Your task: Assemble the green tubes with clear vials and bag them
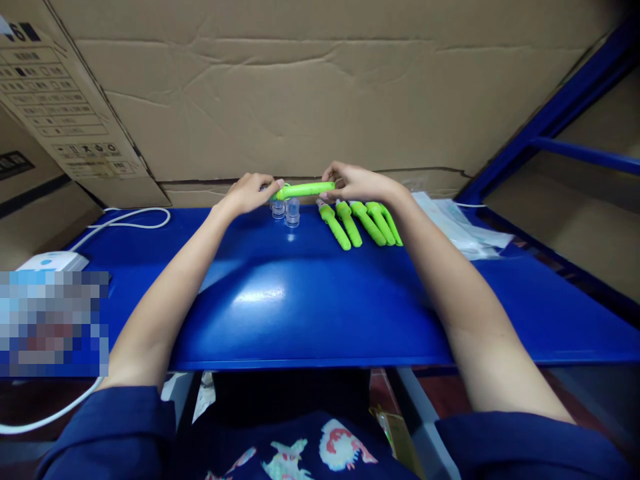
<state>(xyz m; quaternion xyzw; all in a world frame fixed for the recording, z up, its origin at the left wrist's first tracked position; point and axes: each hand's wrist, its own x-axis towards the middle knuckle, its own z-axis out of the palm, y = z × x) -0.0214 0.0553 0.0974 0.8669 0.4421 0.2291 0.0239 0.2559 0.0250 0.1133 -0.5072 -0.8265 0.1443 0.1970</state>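
Blue tabletop (320, 307), clear cups (293, 213) near 1 handheld green tool (307, 190), bags (457, 230) farther right.

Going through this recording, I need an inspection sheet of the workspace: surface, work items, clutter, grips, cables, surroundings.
Surface: glossy blue table, reflecting light.
Work items: one green piece held up; a row of green pieces lying aslant by the right forearm; at least two clear plastic cups near the left hand.
Clutter: plastic bags at right.
Grips: left hand on the held piece's left end, right hand pinching its right end.
Cables: white cable looped at back left, near a white box.
Surroundings: cardboard behind; blue frame at right; pixelated patch hides part of the left.
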